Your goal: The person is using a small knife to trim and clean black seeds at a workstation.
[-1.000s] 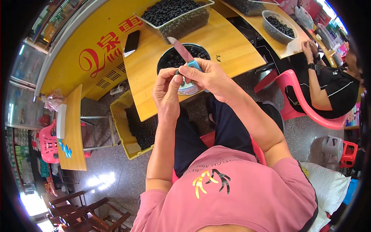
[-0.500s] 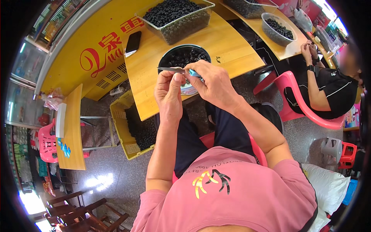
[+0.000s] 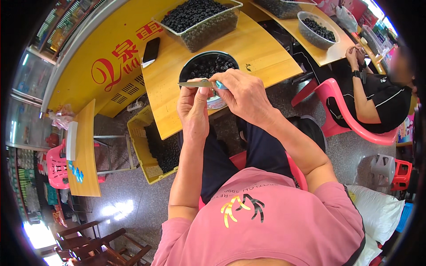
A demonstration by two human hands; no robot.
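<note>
My right hand [image 3: 246, 91] is closed round the light-blue handle of a small knife [image 3: 191, 84], its blade pointing left. My left hand [image 3: 194, 104] is closed too, thumb and fingers pinched right at the blade. Whatever lies between those fingers is mostly hidden and too small to name. Both hands hover over the near rim of a round bowl [image 3: 182, 66]. Inside the bowl are many small, dark, round pieces [image 3: 211, 67] that look like nuts or fruits, some showing pale spots.
A clear tub [image 3: 213, 33] heaped with dark pieces and a phone [image 3: 151, 49] lie on the wooden table [image 3: 262, 48]. A yellow crate [image 3: 141, 146] of dark pieces stands below left. At right, a person sits on a pink chair [image 3: 341, 106] near another filled bowl [image 3: 317, 33].
The knife blade has turned so more of its flat side shows. Both hands stay in nearly the same place, and the view has shifted slightly.
</note>
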